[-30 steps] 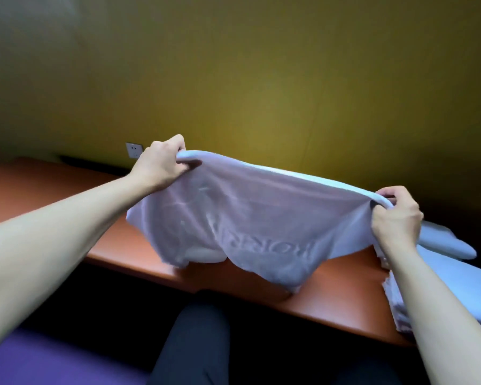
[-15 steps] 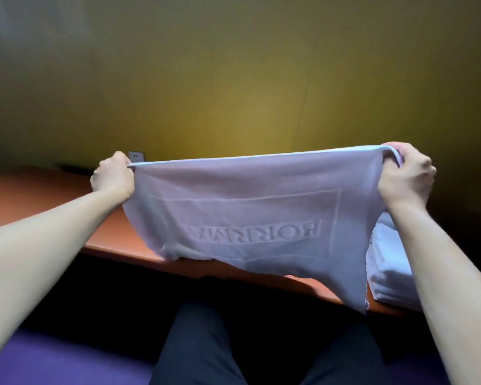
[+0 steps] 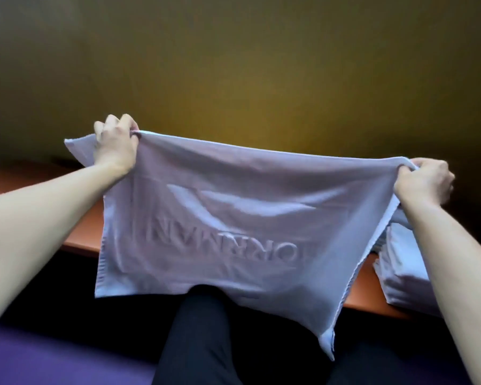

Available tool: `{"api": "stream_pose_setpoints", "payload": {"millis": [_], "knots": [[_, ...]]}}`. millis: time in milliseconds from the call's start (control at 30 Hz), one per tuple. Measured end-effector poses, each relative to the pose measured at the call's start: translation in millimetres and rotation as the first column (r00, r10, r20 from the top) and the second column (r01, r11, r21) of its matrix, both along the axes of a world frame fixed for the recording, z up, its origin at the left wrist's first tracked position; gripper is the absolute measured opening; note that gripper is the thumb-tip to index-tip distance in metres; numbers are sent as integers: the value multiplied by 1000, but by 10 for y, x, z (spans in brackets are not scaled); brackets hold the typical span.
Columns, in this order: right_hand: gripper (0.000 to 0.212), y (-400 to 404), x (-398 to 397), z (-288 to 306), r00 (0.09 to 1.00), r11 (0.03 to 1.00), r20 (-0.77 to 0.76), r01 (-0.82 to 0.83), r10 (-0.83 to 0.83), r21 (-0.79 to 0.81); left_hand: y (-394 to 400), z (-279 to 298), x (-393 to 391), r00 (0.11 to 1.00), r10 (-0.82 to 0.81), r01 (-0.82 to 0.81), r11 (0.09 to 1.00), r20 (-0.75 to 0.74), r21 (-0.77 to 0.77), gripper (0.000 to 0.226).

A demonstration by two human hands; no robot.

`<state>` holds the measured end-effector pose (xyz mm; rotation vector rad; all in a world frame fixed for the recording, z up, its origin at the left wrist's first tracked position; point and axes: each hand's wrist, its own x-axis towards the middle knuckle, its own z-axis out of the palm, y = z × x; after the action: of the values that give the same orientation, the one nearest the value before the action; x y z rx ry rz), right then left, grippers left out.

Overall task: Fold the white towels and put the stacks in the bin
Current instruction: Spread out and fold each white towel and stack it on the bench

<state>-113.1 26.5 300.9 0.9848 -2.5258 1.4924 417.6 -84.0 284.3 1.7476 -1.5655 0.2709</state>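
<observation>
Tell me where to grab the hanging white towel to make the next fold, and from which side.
Probably the two bottom corners of the white towel. The left hand and right hand already pinch its top edge, so it hangs spread over the table. Come from below at the side edges; the lower right corner sags lowest and needs the longer reach.

Table (image 3: 81, 234): orange-brown wooden top, running from the left edge across to the right, its near edge over deep shadow.
Wall (image 3: 233, 65): plain olive-yellow, brightest near the middle, darkening toward the corners.
Trousers (image 3: 220, 343): dark legs of the person, low in the centre below the table edge.
Floor or seat (image 3: 53, 357): purple surface at lower left, possibly carpet; too dim to tell.
</observation>
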Motion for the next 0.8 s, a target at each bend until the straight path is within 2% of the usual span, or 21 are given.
{"api": "stream_pose_setpoints", "payload": {"millis": [200, 267, 433, 567, 800], "knots": [[19, -680, -80, -693, 962, 999, 273, 33, -29, -13, -477, -767, -150, 990, 136, -131, 979, -22, 157, 12], [19, -905, -118, -875, 950, 999, 310, 43, -32, -28, -658, -929, -188, 987, 156, -144, 971, -47, 190, 12], [26, -1524, -225, -1277, 981, 1000, 192, -13, 12, 3, -1319, -1260, -357, 984, 151, -126, 966, -97, 225, 16], [24, -2030, -421, -1636, 983, 997, 183, -29, 16, 71, -1942, -1521, -532, 982, 145, -115, 967, -118, 229, 18], [27, -2819, -837, -2394, 990, 983, 133, -66, 43, 170, -2999, -2135, -849, 994, 109, -109, 942, 16, 317, 30]]}}
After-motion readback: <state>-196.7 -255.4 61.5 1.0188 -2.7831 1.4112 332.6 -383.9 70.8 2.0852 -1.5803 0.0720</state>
